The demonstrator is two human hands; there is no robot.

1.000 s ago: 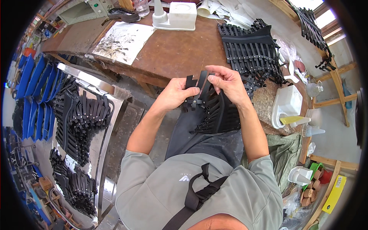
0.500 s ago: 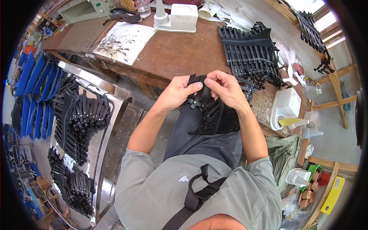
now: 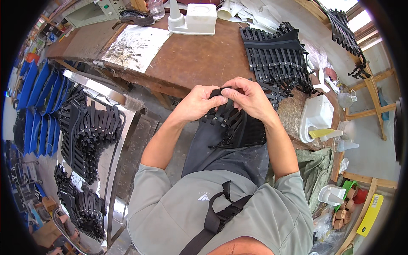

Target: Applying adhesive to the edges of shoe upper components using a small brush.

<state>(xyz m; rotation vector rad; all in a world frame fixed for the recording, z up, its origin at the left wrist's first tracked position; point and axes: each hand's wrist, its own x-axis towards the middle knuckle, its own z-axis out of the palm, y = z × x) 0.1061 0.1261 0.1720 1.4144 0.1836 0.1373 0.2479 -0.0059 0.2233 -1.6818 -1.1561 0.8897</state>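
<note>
Both my hands meet above my lap at a black strappy shoe upper (image 3: 242, 131) with small metal studs. Thumb and fingers of my left hand (image 3: 199, 102) pinch one of its black straps, which is bent over at the fingertips. My right hand (image 3: 248, 97) grips the same strap close beside, its thumb pressed near the left one. The rest of the piece hangs below my fingers and lies across my dark trousers. Exactly how the strap ends sit between the fingertips is hidden.
More black strappy uppers lie on the brown workbench (image 3: 204, 55) and on a metal-edged stand (image 3: 112, 157) at left. White glue bottles (image 3: 195, 20) stand on the bench, another (image 3: 316, 117) to the right. A stained paper sheet (image 3: 135, 47) and blue racks (image 3: 36, 106) are farther left.
The straps that stood up between my fingers are now folded down at the fingertips. My hands have drawn slightly closer together.
</note>
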